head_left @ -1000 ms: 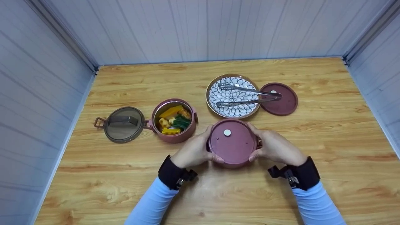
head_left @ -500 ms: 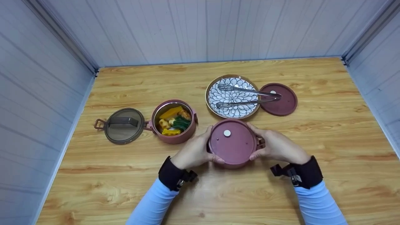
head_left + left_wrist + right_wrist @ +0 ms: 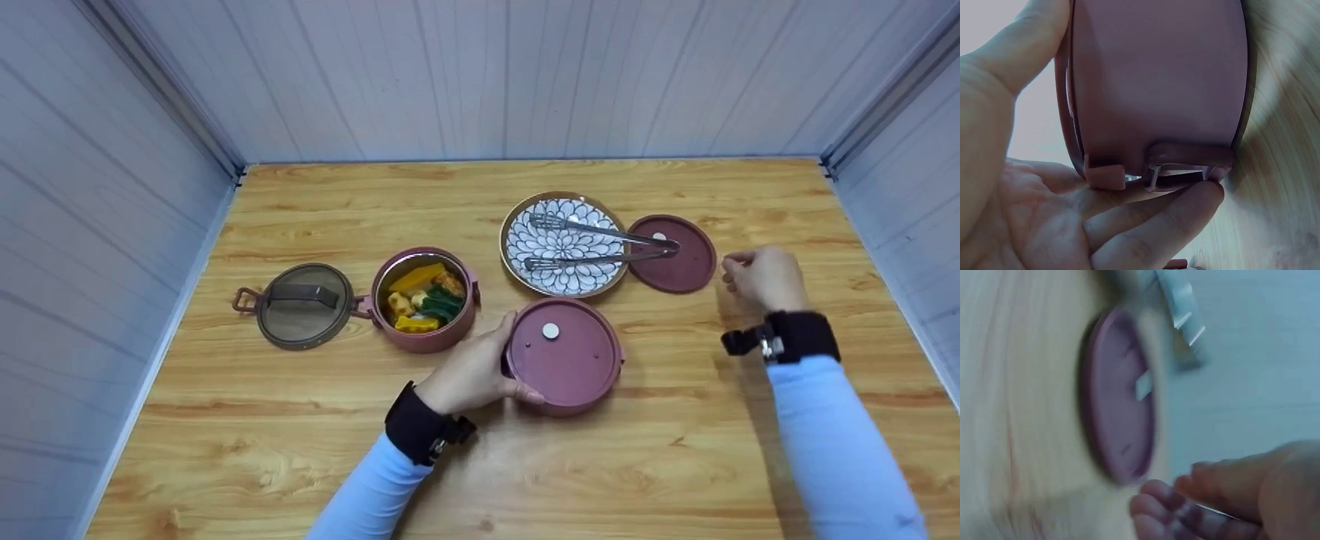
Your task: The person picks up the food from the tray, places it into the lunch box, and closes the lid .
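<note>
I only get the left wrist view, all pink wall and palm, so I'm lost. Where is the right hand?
Observer: The right hand is off the lidded container, beside the loose lid, holding nothing.
Operator: Anything on that loose lid?
Observer: The tongs rest with their joined end on it, tips over the patterned plate.
Operator: What sits left of my container?
Observer: An open container of food pieces, with a brown handled lid flat at its left.

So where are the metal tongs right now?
In the head view, the tongs lie across the patterned plate, right of centre, their hinge end over the loose maroon lid.
</note>
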`<state>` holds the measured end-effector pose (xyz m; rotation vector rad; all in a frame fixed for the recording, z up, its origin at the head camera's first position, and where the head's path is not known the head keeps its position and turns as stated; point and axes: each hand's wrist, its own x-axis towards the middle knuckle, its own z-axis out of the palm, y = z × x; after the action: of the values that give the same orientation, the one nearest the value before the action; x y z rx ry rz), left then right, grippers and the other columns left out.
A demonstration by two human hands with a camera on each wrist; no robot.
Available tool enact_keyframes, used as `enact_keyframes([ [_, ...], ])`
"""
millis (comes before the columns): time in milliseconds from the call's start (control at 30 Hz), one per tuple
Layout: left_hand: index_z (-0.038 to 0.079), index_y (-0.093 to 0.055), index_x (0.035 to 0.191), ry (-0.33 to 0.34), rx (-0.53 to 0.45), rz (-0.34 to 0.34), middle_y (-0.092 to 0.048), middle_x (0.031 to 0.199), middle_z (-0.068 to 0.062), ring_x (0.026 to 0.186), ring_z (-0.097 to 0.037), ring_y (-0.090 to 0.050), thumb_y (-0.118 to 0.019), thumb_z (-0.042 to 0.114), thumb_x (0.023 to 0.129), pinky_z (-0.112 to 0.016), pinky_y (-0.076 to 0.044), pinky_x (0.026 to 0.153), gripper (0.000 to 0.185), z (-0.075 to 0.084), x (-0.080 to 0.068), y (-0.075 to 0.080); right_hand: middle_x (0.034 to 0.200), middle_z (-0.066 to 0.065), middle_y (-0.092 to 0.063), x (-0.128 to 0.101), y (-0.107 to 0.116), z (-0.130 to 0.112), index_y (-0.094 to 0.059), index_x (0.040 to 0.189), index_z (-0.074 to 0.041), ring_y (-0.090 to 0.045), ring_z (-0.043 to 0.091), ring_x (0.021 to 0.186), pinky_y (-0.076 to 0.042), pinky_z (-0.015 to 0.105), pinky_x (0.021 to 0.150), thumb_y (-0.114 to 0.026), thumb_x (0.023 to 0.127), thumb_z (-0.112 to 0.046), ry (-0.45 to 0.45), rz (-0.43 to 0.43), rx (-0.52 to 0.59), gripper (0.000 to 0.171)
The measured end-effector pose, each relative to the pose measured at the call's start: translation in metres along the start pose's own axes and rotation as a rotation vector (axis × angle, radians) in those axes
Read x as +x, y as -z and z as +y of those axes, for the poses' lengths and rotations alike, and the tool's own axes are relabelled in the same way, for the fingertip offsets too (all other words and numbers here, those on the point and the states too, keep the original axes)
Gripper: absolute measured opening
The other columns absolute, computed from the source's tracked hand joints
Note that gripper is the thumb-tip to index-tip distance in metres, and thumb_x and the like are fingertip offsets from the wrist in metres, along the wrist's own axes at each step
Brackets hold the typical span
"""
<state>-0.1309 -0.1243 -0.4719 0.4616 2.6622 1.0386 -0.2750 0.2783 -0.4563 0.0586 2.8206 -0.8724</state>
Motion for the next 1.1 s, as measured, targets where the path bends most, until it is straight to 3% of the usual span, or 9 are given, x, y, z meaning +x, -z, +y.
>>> enact_keyframes([
  [133, 0.004, -0.024, 0.156, -0.004, 0.005, 0.002, -0.054, 0.141, -0.017, 0.127, -0.029, -0.052, -0.084, 0.064, 0.060, -0.042, -0.042, 0.106, 0.128, 0.001, 0.000, 0.000, 0.085, 0.018, -0.073, 0.030, 0.003, 0.011, -0.060, 0.126, 0.011, -0.067, 0.023, 0.068, -0.049, 0.032, 0.062, -0.056, 0.101, -0.028, -0.048, -0.015, -0.077, 0.047],
  [267, 0.007, -0.027, 0.155, -0.006, -0.003, 0.001, -0.055, 0.139, -0.016, 0.126, -0.029, -0.053, -0.085, 0.063, 0.060, -0.042, -0.042, 0.105, 0.125, 0.001, 0.000, -0.001, 0.088, 0.022, -0.072, 0.043, 0.001, 0.016, -0.062, 0.121, 0.014, -0.066, 0.032, 0.074, -0.053, 0.040, 0.067, -0.062, 0.098, -0.031, -0.067, -0.025, -0.096, 0.050],
  [367, 0.009, -0.027, 0.155, -0.005, -0.010, 0.001, -0.056, 0.139, -0.015, 0.125, -0.029, -0.054, -0.085, 0.064, 0.059, -0.042, -0.043, 0.104, 0.125, 0.000, 0.001, -0.001, 0.086, 0.022, -0.072, 0.049, -0.002, 0.015, -0.066, 0.113, 0.014, -0.067, 0.026, 0.067, -0.056, 0.035, 0.061, -0.065, 0.096, -0.026, -0.060, -0.015, -0.075, 0.044],
  [467, 0.007, -0.025, 0.156, 0.003, -0.004, 0.002, -0.055, 0.140, -0.016, 0.126, -0.029, -0.053, -0.084, 0.065, 0.058, -0.043, -0.042, 0.105, 0.128, -0.001, 0.001, 0.000, 0.074, 0.015, -0.071, 0.052, -0.005, 0.013, -0.069, 0.108, 0.013, -0.066, 0.018, 0.056, -0.054, 0.028, 0.053, -0.064, 0.095, -0.021, -0.067, -0.025, -0.034, 0.036],
  [700, 0.005, -0.024, 0.156, -0.003, 0.008, 0.003, -0.055, 0.139, -0.017, 0.125, -0.031, -0.053, -0.084, 0.065, 0.058, -0.043, -0.042, 0.105, 0.129, -0.001, 0.001, -0.001, 0.059, 0.013, -0.068, 0.048, -0.003, 0.014, -0.069, 0.098, 0.017, -0.067, 0.020, 0.053, -0.050, 0.023, 0.051, -0.063, 0.092, -0.025, -0.175, -0.055, 0.000, 0.043],
  [833, 0.006, -0.023, 0.157, 0.000, 0.018, 0.007, -0.055, 0.139, -0.018, 0.125, -0.031, -0.053, -0.083, 0.066, 0.058, -0.043, -0.043, 0.105, 0.130, -0.001, 0.001, -0.001, 0.063, 0.013, -0.068, 0.040, 0.004, 0.020, -0.067, 0.100, 0.017, -0.065, 0.020, 0.059, -0.048, 0.025, 0.056, -0.064, 0.091, -0.031, -0.175, -0.047, -0.049, 0.049],
  [1100, 0.005, -0.024, 0.156, -0.015, 0.012, 0.008, -0.053, 0.142, -0.017, 0.127, -0.030, -0.052, -0.084, 0.064, 0.059, -0.042, -0.042, 0.106, 0.129, -0.002, 0.000, -0.001, 0.065, 0.006, -0.071, 0.018, 0.029, 0.041, -0.072, 0.107, 0.008, -0.068, 0.015, 0.059, -0.045, 0.023, 0.061, -0.062, 0.093, -0.027, -0.158, 0.023, -0.003, 0.039],
])
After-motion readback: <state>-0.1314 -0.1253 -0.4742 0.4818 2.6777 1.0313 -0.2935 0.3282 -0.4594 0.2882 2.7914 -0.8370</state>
